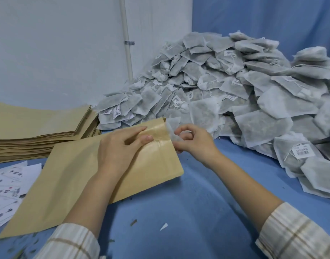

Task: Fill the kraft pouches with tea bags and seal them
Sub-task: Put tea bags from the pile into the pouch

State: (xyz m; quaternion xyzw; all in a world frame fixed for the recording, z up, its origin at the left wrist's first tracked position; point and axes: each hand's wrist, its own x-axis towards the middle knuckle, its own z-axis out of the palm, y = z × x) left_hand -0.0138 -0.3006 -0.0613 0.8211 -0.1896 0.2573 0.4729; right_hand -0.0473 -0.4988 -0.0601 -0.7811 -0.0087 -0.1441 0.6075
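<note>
Head view, the only 1. Kraft pouch (70,176) lies flat on the blue surface (188,202), long axis running from bottom-left corner near the left sleeve up to its mouth at upper right. Mouth end shows a shiny inner strip, so the top looks peeled open. Left hand (121,146) rests on the pouch near the mouth, fingers curled, thumb and fingertips pinching the upper lip to hold it open. Right hand (194,141) sits just beside the mouth on its right, grip clamped on a tea bag (172,128), fingers pinched together on it, bag edge touching or just entering the mouth; cannot tell how far in.

Key relation: mouth faces right toward the right hand, so the tea bag goes in leftward and down along the pouch's long axis. Right hand is nearer the supply too: big heap of tea bags (235,86) lies behind and right of it, well within that side. Judgement: filling step, early, pouch looks flat and nearly empty, seal not yet done.

Stack of empty pouches (33,128) at left behind the pouch. Printed paper slips (5,186) at far left. Loose tea crumbs scattered on the surface.
</note>
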